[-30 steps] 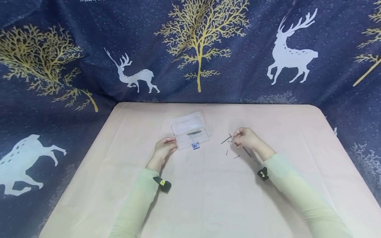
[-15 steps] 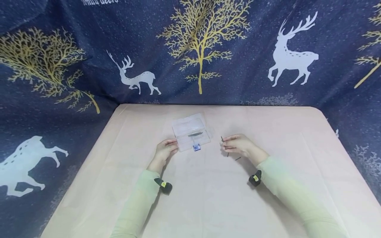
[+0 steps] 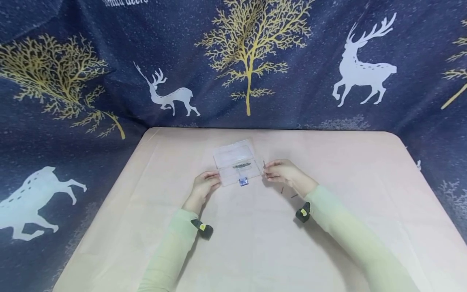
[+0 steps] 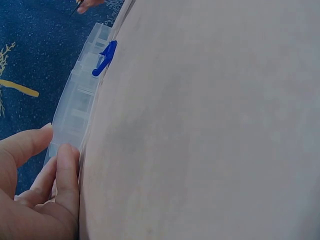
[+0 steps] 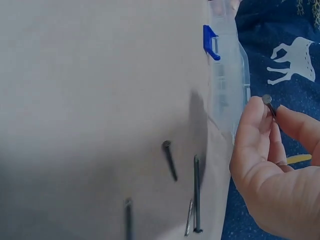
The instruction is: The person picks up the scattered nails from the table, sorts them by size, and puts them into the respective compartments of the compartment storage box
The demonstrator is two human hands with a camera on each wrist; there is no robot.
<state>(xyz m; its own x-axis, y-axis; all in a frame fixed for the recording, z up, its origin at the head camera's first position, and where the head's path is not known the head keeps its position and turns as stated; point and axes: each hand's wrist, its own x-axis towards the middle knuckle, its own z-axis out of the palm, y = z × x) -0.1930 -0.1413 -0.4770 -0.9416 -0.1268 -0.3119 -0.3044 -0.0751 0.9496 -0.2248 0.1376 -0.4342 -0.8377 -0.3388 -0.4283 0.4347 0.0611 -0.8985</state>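
Observation:
A clear plastic box stands with its lid raised, and several nails lie in one compartment. On its front edge is a blue latch. My left hand grips the box's left end, thumb on one side and fingers on the other, as the left wrist view shows. Just off the right end, my right hand pinches a nail between thumb and fingers, its flat head visible in the right wrist view. The nail is apart from the box.
Loose nails lie on the table near my right hand: a short one, a longer one, a thin one and a blurred one. Behind the pale table hangs a dark blue cloth with deer and trees.
My right hand has taken up a nail from the loose ones and moved left with it, up to the box's right end. My left hand stays at the box's left end.

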